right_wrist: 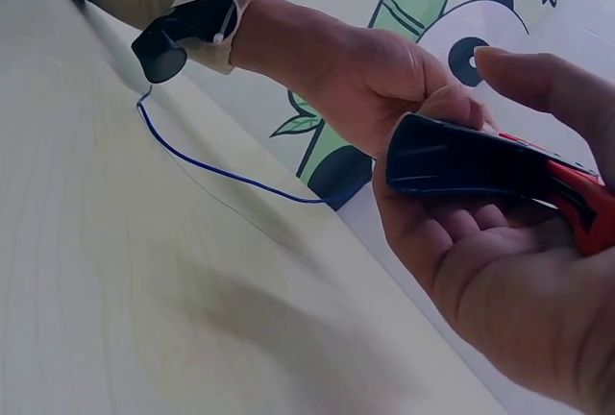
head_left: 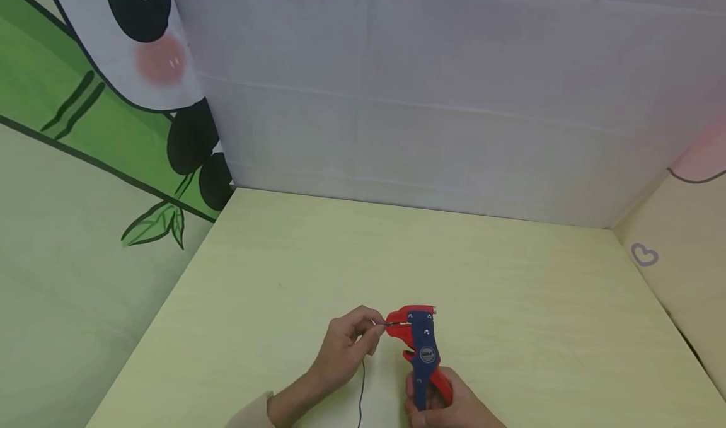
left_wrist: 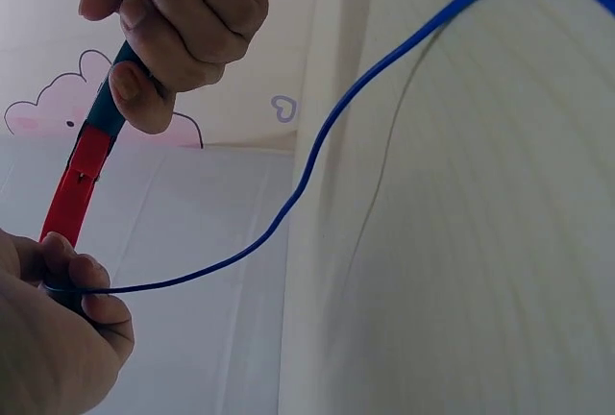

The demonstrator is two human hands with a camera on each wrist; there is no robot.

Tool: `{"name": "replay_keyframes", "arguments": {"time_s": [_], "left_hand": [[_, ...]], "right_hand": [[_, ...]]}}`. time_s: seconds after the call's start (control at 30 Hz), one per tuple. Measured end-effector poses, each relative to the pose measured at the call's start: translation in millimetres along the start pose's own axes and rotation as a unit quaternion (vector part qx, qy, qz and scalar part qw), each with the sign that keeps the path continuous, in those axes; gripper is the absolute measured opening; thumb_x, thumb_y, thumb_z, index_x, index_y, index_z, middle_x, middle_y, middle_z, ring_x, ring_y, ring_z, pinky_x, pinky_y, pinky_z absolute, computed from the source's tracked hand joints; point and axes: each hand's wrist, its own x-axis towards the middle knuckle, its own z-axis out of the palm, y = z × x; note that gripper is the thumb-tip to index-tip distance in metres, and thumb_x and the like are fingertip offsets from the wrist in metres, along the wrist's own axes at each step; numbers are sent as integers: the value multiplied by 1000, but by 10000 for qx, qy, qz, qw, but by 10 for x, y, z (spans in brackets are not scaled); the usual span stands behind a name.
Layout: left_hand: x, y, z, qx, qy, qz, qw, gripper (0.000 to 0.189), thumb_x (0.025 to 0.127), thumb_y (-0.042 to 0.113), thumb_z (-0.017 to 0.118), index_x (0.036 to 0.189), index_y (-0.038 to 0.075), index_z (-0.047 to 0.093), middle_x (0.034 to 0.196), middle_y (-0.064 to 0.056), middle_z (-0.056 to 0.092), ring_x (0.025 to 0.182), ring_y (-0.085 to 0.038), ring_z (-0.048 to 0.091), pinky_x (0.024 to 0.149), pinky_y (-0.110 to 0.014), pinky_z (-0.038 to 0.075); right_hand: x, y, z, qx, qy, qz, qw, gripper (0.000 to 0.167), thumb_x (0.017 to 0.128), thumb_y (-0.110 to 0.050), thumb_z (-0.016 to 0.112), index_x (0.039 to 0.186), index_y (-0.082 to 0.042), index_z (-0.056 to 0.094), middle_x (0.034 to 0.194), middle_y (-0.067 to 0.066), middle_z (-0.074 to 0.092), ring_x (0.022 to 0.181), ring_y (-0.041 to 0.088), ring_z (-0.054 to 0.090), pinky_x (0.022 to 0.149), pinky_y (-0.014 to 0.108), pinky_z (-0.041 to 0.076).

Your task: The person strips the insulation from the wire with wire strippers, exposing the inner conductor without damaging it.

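My right hand (head_left: 439, 403) grips the handles of a red and blue wire stripper (head_left: 422, 346), held upright with its red jaws pointing left. Beside those jaws, my left hand (head_left: 346, 346) pinches a thin blue wire (left_wrist: 245, 252) between thumb and fingers. The wire's end lies in the gap between the red jaws in the head view. Its free length hangs below the left hand and curves away over the table in both wrist views. In the right wrist view the blue handle (right_wrist: 471, 160) lies across my right fingers and the jaws are hidden.
Both hands are over a pale wooden table (head_left: 272, 245), near its front edge. A white cloth wall (head_left: 425, 100) stands behind it, with panels of printed drawings to the left and right. A black camera (right_wrist: 178, 40) is strapped to the left wrist.
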Motion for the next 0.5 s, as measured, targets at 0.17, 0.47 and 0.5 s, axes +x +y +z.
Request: {"name": "replay_keyframes", "arguments": {"time_s": [0.17, 0.47, 0.5], "left_hand": [[-2, 18, 4, -8, 45, -6, 10000, 7, 99, 6, 58, 101, 7, 64, 60, -12, 56, 59, -2, 48, 64, -21, 42], [-14, 77, 25, -171, 190, -204, 9995, 9, 99, 8, 59, 104, 5, 66, 67, -14, 56, 60, -2, 49, 53, -18, 42], [-14, 79, 30, -147, 229, -174, 9995, 9, 99, 7, 59, 103, 5, 66, 67, -14, 55, 60, -1, 47, 52, -18, 40]], "right_hand": [[-4, -5, 13, 179, -286, -1, 9994, 29, 94, -6, 66, 121, -9, 57, 98, -4, 71, 94, 13, 64, 93, 27, 48], [41, 82, 52, 715, -943, -642, 9909, 21, 98, -4, 59, 115, -16, 60, 99, -9, 70, 93, 6, 64, 95, 21, 49], [47, 88, 68, 739, -895, -672, 9910, 21, 98, -4, 59, 114, -17, 60, 97, -10, 70, 93, 5, 64, 93, 20, 49]]}}
